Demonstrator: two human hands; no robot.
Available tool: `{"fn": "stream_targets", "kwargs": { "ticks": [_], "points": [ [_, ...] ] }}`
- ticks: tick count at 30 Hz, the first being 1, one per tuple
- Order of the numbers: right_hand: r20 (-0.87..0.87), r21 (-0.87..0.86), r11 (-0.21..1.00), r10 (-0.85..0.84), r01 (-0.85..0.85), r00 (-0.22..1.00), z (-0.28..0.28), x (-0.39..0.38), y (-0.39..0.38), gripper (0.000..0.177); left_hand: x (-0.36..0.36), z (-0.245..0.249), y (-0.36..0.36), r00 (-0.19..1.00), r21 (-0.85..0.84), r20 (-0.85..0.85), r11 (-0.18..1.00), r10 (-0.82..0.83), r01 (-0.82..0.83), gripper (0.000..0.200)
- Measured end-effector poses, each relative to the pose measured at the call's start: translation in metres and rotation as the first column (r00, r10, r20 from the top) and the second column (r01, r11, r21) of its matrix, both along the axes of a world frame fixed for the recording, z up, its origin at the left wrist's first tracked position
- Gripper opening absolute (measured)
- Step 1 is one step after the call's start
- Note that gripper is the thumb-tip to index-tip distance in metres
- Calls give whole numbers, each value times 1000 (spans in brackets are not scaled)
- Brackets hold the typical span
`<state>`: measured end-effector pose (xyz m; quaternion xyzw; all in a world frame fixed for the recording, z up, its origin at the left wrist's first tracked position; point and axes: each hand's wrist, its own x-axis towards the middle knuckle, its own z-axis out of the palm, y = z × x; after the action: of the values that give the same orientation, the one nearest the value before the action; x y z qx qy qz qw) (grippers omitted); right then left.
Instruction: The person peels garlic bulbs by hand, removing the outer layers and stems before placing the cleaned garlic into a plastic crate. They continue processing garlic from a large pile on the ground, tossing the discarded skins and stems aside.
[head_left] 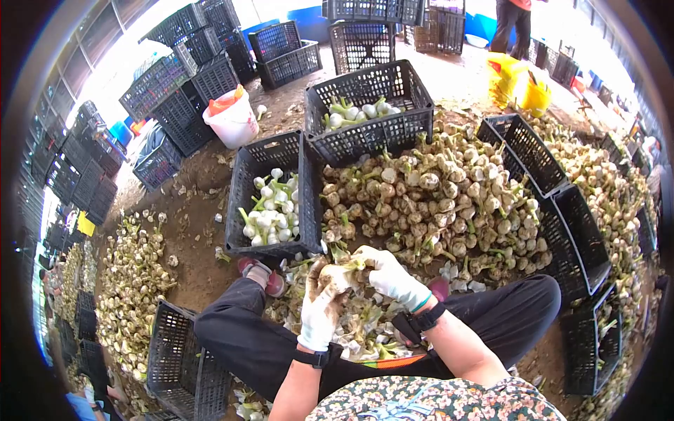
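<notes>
My left hand [320,305], in a white glove soiled brown at the fingers, is closed around a garlic bulb [338,278] above my lap. My right hand [390,275], also gloved, pinches the stem side of the same bulb. Peeled skins and stem scraps [365,323] lie below both hands, between my legs. Just beyond them, a black crate [242,184] holds clean white garlic bulbs [274,210]. A second black crate [379,140] behind it holds more white bulbs [358,112]. To the right of these crates is a large heap of dirt-covered garlic [435,196].
A white bucket [232,123] with something orange inside stands at the upper left. Empty black crates [576,231] border the heap on the right. More garlic [133,281] lies at left, near another crate [175,351]. A person [511,28] stands at the back.
</notes>
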<state>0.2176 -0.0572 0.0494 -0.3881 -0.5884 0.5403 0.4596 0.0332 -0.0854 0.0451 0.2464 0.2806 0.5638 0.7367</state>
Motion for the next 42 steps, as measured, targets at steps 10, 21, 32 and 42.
{"fn": "stream_targets", "kwargs": {
  "ticks": [10, 21, 32, 42],
  "points": [
    [-133, -214, 960, -211, 180, 968, -12, -9, -19, 27, -3, -8, -1, 967, 37, -254, 999, -12, 22, 43],
    [-399, -437, 815, -554, 380, 731, -70, -12, -9, 19, -6, 7, 1, 930, 142, -367, 989, 7, 49, 59],
    [508, 397, 917, -250, 33, 824, 42, -17, -26, 20, -18, 4, -1, 735, 191, -677, 954, -43, 233, 82],
    [623, 371, 928, -268, 24, 734, 29, -30, -17, 15, -21, 5, -7, 779, 236, -624, 938, -54, 253, 79]
  ]
}}
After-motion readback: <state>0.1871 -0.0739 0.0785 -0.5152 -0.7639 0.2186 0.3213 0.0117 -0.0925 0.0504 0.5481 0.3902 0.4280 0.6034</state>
